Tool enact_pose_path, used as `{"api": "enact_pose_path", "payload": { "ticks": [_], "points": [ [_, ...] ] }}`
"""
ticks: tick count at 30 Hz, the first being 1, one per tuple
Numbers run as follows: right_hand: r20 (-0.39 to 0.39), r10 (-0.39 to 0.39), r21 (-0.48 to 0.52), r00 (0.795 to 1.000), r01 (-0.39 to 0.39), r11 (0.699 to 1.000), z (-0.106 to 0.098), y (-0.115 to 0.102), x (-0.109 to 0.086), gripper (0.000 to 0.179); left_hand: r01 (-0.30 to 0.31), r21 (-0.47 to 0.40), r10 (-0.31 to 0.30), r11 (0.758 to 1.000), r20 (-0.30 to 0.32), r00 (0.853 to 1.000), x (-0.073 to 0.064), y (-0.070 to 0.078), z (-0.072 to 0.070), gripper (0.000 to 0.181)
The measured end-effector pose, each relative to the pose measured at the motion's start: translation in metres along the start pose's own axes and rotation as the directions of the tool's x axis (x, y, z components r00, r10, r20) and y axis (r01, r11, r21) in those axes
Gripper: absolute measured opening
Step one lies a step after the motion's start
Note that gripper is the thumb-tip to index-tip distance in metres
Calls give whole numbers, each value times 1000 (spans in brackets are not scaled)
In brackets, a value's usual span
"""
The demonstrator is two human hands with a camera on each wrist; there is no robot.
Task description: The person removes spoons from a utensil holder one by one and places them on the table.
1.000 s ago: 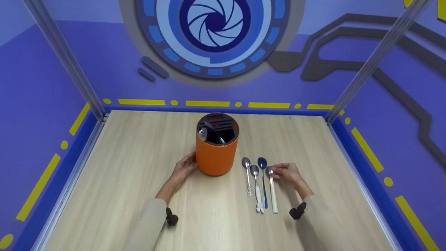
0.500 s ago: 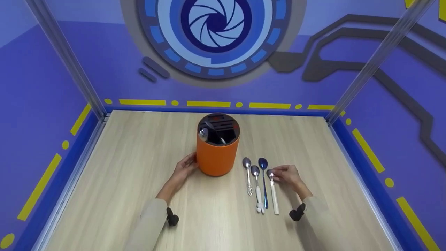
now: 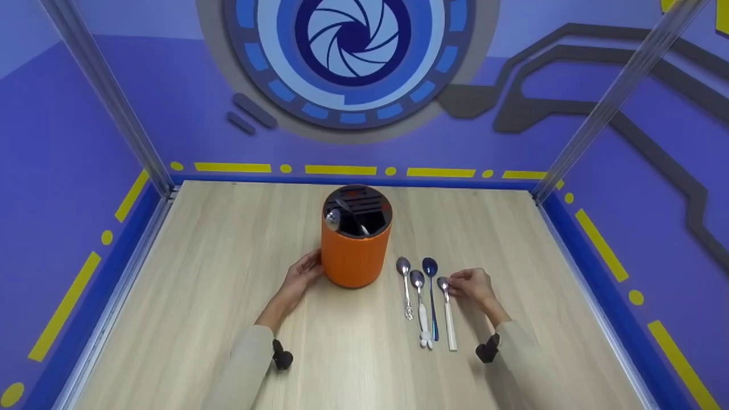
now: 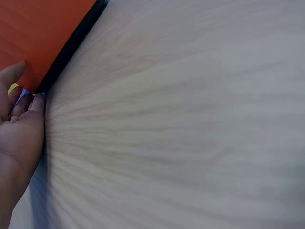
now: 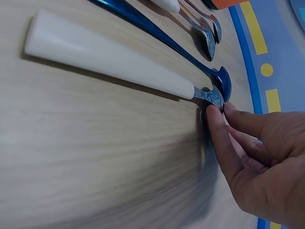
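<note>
An orange cylindrical utensil holder (image 3: 354, 262) with a slotted black top stands mid-table. My left hand (image 3: 300, 276) touches its lower left side, thumb against the orange wall (image 4: 40, 36) in the left wrist view. To the right, several spoons lie side by side, bowls away from me. The rightmost is a spoon with a white handle (image 3: 450, 330). My right hand (image 3: 474, 285) pinches the edge of its bowl (image 5: 214, 97) between thumb and forefinger. Beside it lie a dark blue spoon (image 3: 433, 307), a spoon with a white figure-ended handle (image 3: 423, 322) and an ornate silver spoon (image 3: 406, 290).
A shiny rounded metal piece (image 3: 332, 219) sticks out of the holder's top. Purple-blue panels (image 3: 296, 145) enclose the wooden table (image 3: 228, 239) at the back and sides, with metal posts (image 3: 122, 102) at the corners.
The white-handled spoon has shifted slightly toward me and to the right with my right hand. My fingertips now cover less of its bowl. The left hand and holder stay in place.
</note>
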State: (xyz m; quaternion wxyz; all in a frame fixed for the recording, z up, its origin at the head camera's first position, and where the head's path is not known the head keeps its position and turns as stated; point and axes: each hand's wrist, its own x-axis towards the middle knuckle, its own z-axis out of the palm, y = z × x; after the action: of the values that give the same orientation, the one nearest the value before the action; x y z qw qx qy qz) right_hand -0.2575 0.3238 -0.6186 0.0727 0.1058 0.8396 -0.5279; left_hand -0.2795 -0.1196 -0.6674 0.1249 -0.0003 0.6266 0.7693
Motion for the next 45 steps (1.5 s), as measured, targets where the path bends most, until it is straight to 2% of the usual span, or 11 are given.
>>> {"api": "enact_pose_path", "payload": {
  "ticks": [11,18,25,39,45],
  "points": [
    [-38,-69,-170,997,62,983,-10,-9,-3,18,-4,6,4,1000,-9,1000,1,-1,0,60],
    [-14,-73,-149,997,70,986,-11,-28,-10,20,0,21,1,1000,-13,1000,-1,-1,0,58],
    [72,-124,-21,990,125,992,-11,-55,-13,25,14,-2,-14,1000,-11,1000,-1,1,1,59],
    [91,-208,-36,974,212,977,-1,-96,-16,25,-4,8,4,1000,-12,1000,-1,-2,2,57],
    [84,-217,20,973,216,976,5,-113,-14,27,2,0,-2,1000,-19,1000,0,-1,2,58]
  ]
}}
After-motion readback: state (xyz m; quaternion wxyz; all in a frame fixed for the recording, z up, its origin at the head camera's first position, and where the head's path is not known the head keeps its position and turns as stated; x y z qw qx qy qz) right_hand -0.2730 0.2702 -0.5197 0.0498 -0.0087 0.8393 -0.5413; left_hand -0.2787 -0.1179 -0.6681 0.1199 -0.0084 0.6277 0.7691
